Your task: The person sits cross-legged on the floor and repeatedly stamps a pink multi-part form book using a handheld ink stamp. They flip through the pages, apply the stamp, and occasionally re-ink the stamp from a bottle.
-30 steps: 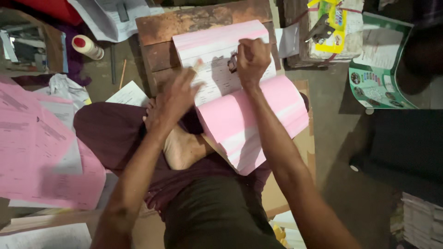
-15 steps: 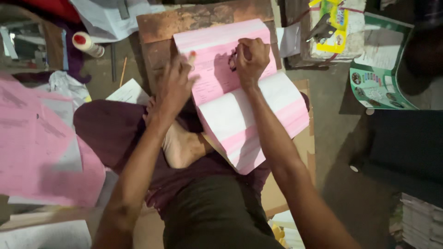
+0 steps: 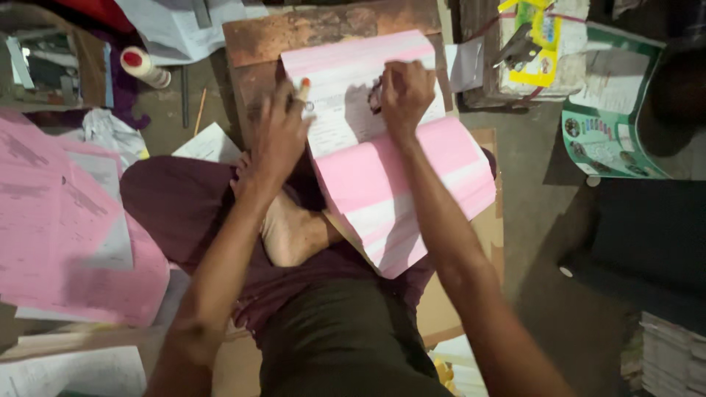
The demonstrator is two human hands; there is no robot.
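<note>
A stack of pink and white printed sheets (image 3: 390, 176) lies on a low wooden board (image 3: 323, 26) in front of my crossed legs. My left hand (image 3: 279, 140) rests on the left edge of the stack, fingers spread, holding the paper flat. My right hand (image 3: 403, 92) is closed around a small dark tool, pressed down on the upper sheet near its middle. What the tool is stays unclear. My bare foot (image 3: 290, 231) lies under the stack's lower left corner.
Loose pink sheets (image 3: 66, 228) are piled at the left. A white bottle with a red cap (image 3: 143, 68) lies at the top left. A green printed sheet (image 3: 610, 132) and a cluttered box (image 3: 540, 44) sit at the top right. A dark bag (image 3: 647, 242) is at the right.
My left hand has slid up from the lower left of the stack onto its left edge. The right hand stayed pressed on the upper sheet. The view has shifted slightly.
</note>
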